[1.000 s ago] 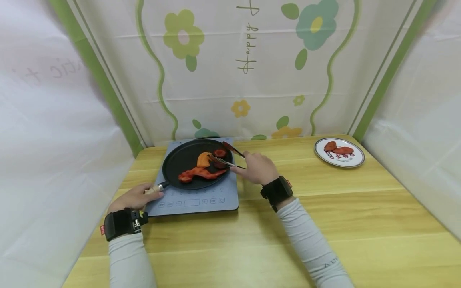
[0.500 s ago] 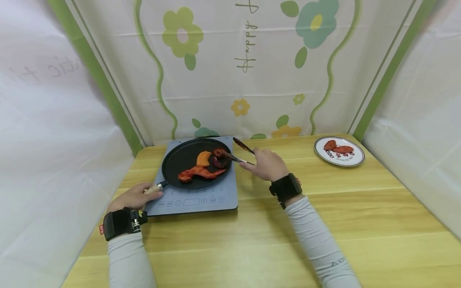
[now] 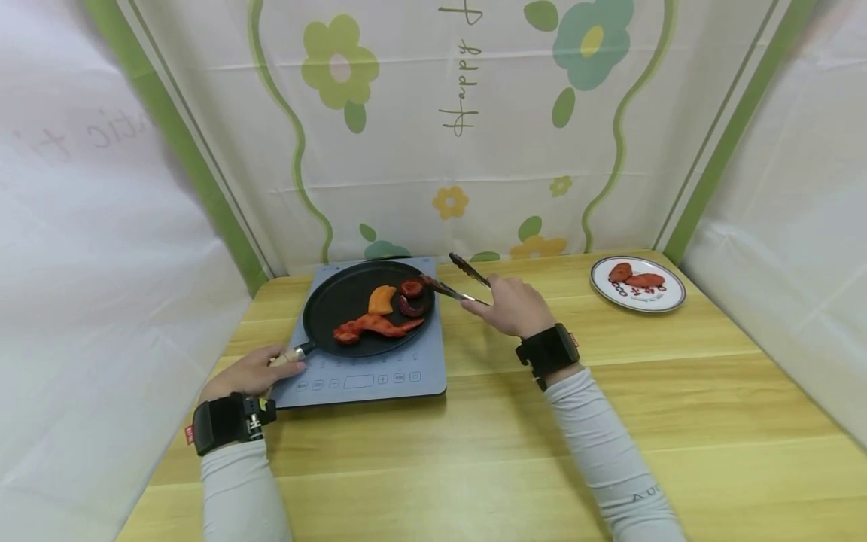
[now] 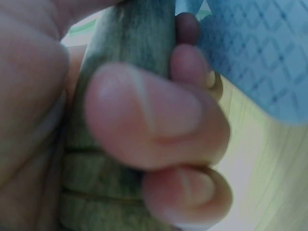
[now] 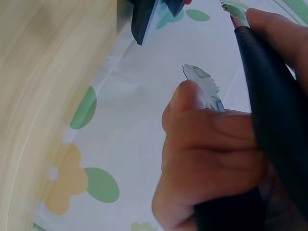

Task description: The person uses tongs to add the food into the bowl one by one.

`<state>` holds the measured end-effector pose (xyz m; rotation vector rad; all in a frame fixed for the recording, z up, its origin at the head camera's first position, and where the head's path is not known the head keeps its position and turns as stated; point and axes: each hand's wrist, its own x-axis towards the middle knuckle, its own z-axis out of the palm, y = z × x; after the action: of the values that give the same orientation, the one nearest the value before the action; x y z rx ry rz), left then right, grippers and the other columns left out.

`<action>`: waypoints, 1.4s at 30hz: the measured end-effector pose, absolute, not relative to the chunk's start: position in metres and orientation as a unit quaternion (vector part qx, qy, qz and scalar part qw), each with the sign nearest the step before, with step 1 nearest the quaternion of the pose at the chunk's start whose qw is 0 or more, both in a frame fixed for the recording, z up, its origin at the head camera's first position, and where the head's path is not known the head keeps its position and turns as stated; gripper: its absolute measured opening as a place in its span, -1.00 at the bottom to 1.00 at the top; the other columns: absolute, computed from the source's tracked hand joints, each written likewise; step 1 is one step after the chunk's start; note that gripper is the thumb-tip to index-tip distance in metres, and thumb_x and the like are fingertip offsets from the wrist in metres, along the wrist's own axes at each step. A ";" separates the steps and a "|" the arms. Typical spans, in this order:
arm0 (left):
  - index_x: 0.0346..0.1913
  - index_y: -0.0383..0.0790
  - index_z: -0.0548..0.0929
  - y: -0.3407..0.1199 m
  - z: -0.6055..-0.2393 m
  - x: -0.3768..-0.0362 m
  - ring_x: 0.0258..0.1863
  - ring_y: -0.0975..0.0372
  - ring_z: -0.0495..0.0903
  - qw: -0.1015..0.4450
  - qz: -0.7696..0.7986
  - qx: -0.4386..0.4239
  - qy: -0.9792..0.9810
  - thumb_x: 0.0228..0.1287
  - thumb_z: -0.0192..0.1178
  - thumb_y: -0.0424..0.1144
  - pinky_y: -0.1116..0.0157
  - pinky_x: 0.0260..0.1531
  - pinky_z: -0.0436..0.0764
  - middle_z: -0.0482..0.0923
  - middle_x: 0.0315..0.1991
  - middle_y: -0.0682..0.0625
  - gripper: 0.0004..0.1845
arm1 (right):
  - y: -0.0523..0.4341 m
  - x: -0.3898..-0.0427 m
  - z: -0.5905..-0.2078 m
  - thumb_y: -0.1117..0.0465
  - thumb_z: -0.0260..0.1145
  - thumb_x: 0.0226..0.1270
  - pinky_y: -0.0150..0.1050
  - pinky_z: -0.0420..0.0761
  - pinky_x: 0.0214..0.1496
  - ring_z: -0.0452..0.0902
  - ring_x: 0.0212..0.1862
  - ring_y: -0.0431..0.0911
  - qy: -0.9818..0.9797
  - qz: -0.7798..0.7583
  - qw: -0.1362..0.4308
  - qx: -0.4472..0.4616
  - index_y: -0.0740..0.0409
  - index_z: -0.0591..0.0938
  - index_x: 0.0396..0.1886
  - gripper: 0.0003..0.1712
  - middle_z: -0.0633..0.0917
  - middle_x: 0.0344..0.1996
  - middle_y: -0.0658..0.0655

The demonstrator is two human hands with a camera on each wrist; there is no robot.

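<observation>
A black frying pan (image 3: 345, 299) sits on a grey-blue induction cooker (image 3: 369, 373). In it lie an orange piece (image 3: 381, 299), a long red piece (image 3: 372, 327) and two dark red pieces (image 3: 410, 295). My left hand (image 3: 254, 370) grips the pan's wooden handle (image 4: 120, 96). My right hand (image 3: 512, 305) holds metal tongs (image 3: 454, 284) by their dark grip (image 5: 274, 110); the tongs' arms are spread apart, with their tips at the pan's right rim beside the dark red pieces, holding nothing.
A white plate (image 3: 661, 304) with two reddish pieces (image 3: 633, 276) stands at the table's far right corner. Flowered cloth walls enclose the wooden table (image 3: 677, 406) on three sides.
My right hand drew the tongs back to the right, out from over the food to the pan's right rim. The left hand kept its hold on the handle.
</observation>
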<state>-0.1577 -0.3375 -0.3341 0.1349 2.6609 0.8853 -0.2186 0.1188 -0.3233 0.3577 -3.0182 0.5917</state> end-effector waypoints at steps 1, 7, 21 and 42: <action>0.11 -0.35 0.56 -0.338 -0.334 -0.158 -0.27 0.14 0.51 0.165 0.310 0.048 0.935 0.55 0.22 -0.02 0.24 -0.30 0.50 0.57 -0.19 -0.13 -0.58 | 0.120 -0.219 -0.323 -0.43 0.22 0.47 0.18 0.70 0.06 0.74 0.03 0.26 -0.974 0.192 0.023 0.115 0.31 0.50 0.40 -0.05 0.72 0.11 0.40; 0.06 -0.36 0.56 -0.338 -0.335 -0.158 -0.31 0.15 0.49 0.164 0.317 0.045 0.933 0.55 0.22 -0.04 0.26 -0.34 0.49 0.56 -0.22 -0.10 -0.62 | 0.125 -0.218 -0.321 -0.43 0.21 0.48 0.15 0.71 -0.01 0.75 -0.06 0.21 -0.974 0.198 0.019 0.112 0.30 0.50 0.41 -0.05 0.73 0.09 0.38; 0.03 -0.34 0.57 -0.338 -0.336 -0.158 -0.30 0.16 0.47 0.159 0.314 0.048 0.935 0.55 0.22 -0.05 0.26 -0.32 0.48 0.55 -0.23 -0.09 -0.64 | 0.141 -0.222 -0.319 -0.44 0.20 0.49 0.18 0.69 0.04 0.73 0.00 0.26 -0.976 0.195 0.030 0.096 0.31 0.45 0.45 -0.03 0.73 0.04 0.40; 0.10 -0.36 0.55 -0.336 -0.334 -0.156 -0.40 0.17 0.47 0.168 0.322 0.044 0.931 0.56 0.23 -0.04 0.27 -0.40 0.48 0.52 -0.33 -0.05 -0.60 | 0.162 -0.225 -0.315 -0.42 0.18 0.51 0.25 0.64 0.15 0.68 0.13 0.34 -0.973 0.216 0.024 0.077 0.33 0.38 0.52 0.00 0.65 0.22 0.47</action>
<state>-0.1564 -0.3358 -0.3344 0.1246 2.6470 0.9171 -0.2246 0.1622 -0.3152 0.2377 -3.0109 0.6680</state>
